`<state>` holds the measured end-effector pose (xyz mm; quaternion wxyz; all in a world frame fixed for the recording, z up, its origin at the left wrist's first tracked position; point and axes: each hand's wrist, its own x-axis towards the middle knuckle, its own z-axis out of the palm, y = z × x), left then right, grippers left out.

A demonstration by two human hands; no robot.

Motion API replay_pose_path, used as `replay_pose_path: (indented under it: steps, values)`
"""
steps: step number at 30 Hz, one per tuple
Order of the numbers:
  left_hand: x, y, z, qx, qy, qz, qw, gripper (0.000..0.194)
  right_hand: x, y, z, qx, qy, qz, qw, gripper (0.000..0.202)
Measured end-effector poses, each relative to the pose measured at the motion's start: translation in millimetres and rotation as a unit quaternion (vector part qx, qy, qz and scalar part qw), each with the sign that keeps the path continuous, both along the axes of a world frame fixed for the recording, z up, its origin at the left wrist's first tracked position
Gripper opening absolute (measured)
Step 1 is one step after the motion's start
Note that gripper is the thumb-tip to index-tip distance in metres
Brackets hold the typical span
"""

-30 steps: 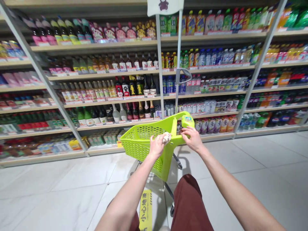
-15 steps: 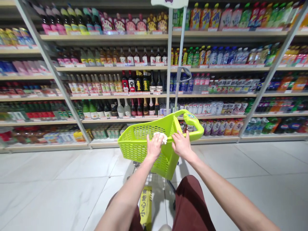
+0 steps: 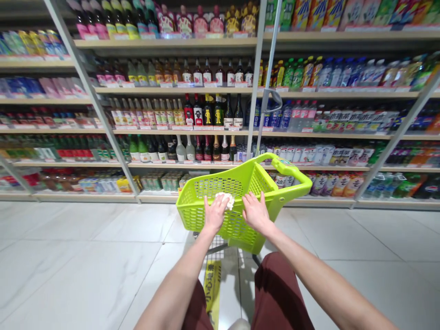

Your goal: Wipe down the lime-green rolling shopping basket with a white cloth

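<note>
In the head view, the left hand (image 3: 214,215) is gripping a crumpled white cloth (image 3: 226,201) at the near side of the green cart (image 3: 274,208). To its right, the right hand (image 3: 255,212) rests on the same side; whether its fingers are closed, I cannot tell well. The handle (image 3: 288,169) is beyond this hand, rightward.

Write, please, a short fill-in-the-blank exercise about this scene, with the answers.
The left hand holds a crumpled wad that is ____ in colour.
The hand nearer to the handle of the green cart is the ____ one.
The floor strip with dark characters is ____.
Behind the cart, rows of bottles stand on ____.

Missing words: white; right; yellow; shelves.
</note>
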<state>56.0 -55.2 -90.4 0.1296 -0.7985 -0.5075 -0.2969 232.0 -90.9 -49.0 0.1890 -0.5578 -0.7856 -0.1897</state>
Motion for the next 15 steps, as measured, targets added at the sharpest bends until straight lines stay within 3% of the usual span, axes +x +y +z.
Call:
replay_pose_path:
  steps: [5, 7, 9, 13, 15]
  values:
    - [-77, 6, -16.0, -0.009, -0.048, 0.136, 0.99, 0.048, -4, 4, -9.0, -0.009, -0.005, 0.019, 1.0, 0.046]
    - [-93, 7, -19.9, -0.013, -0.067, 0.179, 0.982, 0.047, -8, 5, -12.5, -0.012, -0.006, 0.027, 1.0, 0.049]
    - [-90, 6, -20.5, -0.011, -0.065, 0.177, 0.982, 0.047, -14, 6, -15.8, -0.02, -0.008, 0.037, 0.999, 0.05]
    - [-58, 4, -14.8, 0.003, -0.018, 0.089, 0.996, 0.048, -29, 9, -19.8, -0.034, -0.015, 0.066, 0.997, 0.052]
    - [-55, 5, -12.5, 0.003, -0.005, 0.072, 0.997, 0.048, -32, 10, -20.3, -0.032, -0.013, 0.071, 0.997, 0.052]
